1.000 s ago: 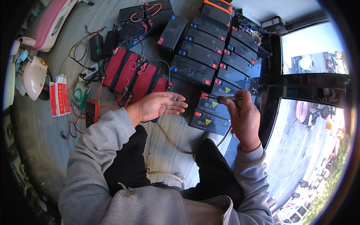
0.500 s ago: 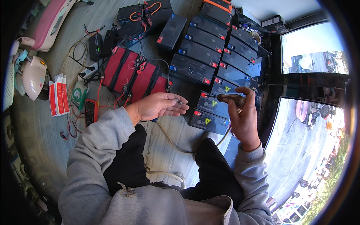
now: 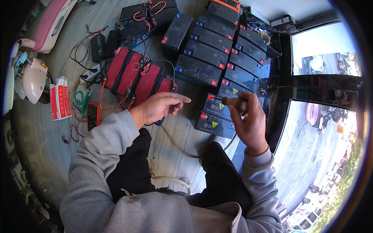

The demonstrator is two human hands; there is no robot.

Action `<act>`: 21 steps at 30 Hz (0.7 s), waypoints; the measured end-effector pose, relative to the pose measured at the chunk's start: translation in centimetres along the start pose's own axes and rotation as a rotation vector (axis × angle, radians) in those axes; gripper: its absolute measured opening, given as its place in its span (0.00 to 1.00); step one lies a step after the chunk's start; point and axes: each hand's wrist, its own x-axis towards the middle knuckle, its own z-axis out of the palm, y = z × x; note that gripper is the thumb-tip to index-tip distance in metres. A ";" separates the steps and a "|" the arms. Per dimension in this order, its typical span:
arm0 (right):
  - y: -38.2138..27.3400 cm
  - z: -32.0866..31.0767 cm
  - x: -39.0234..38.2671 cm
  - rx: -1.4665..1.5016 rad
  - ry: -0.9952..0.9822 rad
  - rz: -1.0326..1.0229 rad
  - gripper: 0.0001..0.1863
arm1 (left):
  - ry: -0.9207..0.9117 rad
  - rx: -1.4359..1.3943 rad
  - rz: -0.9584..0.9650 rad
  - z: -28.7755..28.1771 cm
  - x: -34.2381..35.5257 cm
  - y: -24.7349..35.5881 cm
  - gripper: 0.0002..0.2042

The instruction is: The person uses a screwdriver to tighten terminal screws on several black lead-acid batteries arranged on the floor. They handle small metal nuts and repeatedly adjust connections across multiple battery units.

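Observation:
In my right hand (image 3: 250, 126) is a screwdriver (image 3: 236, 103) with a brownish handle, its shaft pointing left at the red terminal (image 3: 211, 97) of a black battery (image 3: 218, 103). Whether the tip touches the terminal cannot be told. My left hand (image 3: 159, 108) hovers left of that battery, thumb and fingers pinching a small metal piece that looks like a screw; the index finger points right. A nearer black battery (image 3: 215, 125) with a yellow warning triangle lies just below the screwdriver. Red battery packs (image 3: 149, 83) with cables sit beyond my left hand.
More black batteries (image 3: 200, 69) stand in two rows farther back. On the left lie a red-edged multimeter (image 3: 93, 115), a red-and-white carton (image 3: 60, 101) and a black charger (image 3: 98, 48) with loose leads. A pale cable (image 3: 176, 144) crosses the floor before my knees. Glass panels (image 3: 311, 143) border the right.
My left hand has drawn slightly left, its fingers curling from a flatter palm into a pinch. My right hand has shifted its grip, now covering more of the screwdriver handle.

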 end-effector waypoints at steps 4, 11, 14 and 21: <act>0.5 0.1 0.0 -0.028 0.028 0.115 0.17 | 0.059 0.036 0.001 0.1 0.0 0.0 0.13; 0.8 0.6 -0.3 0.205 -0.013 -0.007 0.20 | 0.107 0.041 0.024 0.4 0.2 -0.2 0.05; 0.8 0.6 -0.1 0.061 0.016 0.002 0.18 | 0.121 0.064 0.009 0.4 0.1 -0.2 0.06; 0.6 0.4 0.0 0.149 0.033 0.029 0.17 | 0.141 0.135 -0.003 0.7 0.1 -0.2 0.07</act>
